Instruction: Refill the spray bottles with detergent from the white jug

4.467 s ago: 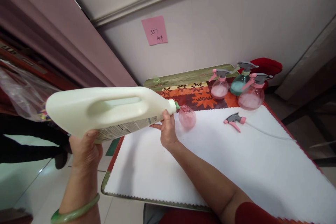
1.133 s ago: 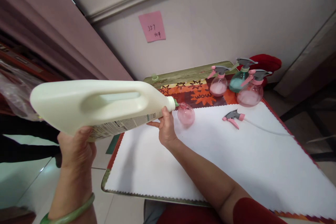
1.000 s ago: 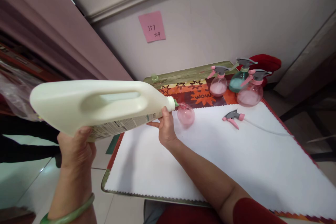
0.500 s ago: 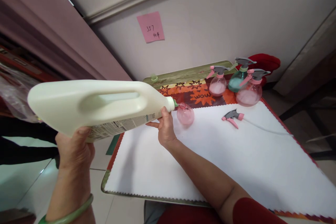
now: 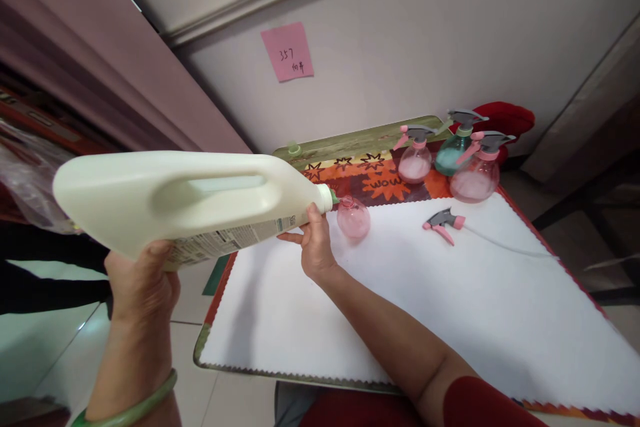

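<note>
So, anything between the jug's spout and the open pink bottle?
Nothing visible: the green spout of the cream jug is right at the mouth of the open pink bottle. The right hand, below the jug's neck, is left of the bottle; the loose trigger sprayer lies off to the right.

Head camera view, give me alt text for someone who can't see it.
A left hand and right hand hold a pale jug on its side, its green spout at the mouth of an open pink bottle on a white tabletop. To the right lies a loose spray head, with two pink spray bottles and a green spray bottle standing behind it.
</note>
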Motion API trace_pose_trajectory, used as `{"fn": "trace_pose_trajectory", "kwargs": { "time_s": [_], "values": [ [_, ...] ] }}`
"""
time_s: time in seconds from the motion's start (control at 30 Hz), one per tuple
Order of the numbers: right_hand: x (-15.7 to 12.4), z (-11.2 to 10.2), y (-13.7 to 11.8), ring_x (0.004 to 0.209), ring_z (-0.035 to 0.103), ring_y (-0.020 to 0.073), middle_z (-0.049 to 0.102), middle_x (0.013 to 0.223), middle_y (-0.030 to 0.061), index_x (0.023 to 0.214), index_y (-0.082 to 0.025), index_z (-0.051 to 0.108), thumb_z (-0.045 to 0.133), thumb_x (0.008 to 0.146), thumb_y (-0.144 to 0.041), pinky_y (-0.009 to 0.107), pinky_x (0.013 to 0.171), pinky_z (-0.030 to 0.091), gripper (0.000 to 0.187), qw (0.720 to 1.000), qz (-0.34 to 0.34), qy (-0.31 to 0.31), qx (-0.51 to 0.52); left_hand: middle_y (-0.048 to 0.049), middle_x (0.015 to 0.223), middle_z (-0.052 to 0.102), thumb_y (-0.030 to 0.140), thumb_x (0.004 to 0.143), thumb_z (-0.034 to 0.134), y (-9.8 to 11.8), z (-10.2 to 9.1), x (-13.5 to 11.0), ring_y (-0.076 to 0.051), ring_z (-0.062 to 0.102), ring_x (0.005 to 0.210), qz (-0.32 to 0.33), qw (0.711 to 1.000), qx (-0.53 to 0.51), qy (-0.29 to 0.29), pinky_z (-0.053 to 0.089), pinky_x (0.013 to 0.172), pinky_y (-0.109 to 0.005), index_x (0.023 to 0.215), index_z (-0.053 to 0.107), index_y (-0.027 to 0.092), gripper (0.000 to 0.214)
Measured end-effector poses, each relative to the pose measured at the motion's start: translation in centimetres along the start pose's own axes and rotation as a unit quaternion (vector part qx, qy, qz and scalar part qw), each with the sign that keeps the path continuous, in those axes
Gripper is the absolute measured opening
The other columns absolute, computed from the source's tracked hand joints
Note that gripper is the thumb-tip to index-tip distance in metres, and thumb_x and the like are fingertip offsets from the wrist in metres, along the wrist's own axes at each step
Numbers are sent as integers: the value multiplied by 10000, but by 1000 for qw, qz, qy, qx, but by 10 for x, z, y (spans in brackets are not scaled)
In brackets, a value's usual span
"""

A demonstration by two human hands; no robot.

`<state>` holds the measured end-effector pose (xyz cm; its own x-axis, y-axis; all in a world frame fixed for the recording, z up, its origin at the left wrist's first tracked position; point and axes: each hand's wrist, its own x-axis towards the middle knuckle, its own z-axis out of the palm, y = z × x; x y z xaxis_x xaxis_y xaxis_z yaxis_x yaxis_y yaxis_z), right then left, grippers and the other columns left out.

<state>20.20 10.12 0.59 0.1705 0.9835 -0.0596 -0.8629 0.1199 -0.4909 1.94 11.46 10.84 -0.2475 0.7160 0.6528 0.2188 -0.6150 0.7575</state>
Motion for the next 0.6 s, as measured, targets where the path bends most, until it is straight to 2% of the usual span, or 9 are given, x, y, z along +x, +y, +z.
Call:
{"fn": "trace_pose_trajectory", "kwargs": {
  "time_s": [0.23,0.6],
  "values": [
    [1,0,0,1142,653,272,625,1369,100,1404,-256,517,631,851,-651,445,778,679,689,1000,1,1,4,-87,1086,735,457,491,914,0,1,1,-340,675,1131,3,1000,0,-9,511,1082,-531,1146,704,177,743],
    [0,1,-1,1160,640,279,629,1360,100,1397,-251,520,617,857,-651,437,759,683,679,1000,1,-1,3,-85,1029,745,405,486,926,0,0,3,-325,695,1087,7,1000,-13,-3,504,1085,-534,1072,715,153,672]
  ]
}}
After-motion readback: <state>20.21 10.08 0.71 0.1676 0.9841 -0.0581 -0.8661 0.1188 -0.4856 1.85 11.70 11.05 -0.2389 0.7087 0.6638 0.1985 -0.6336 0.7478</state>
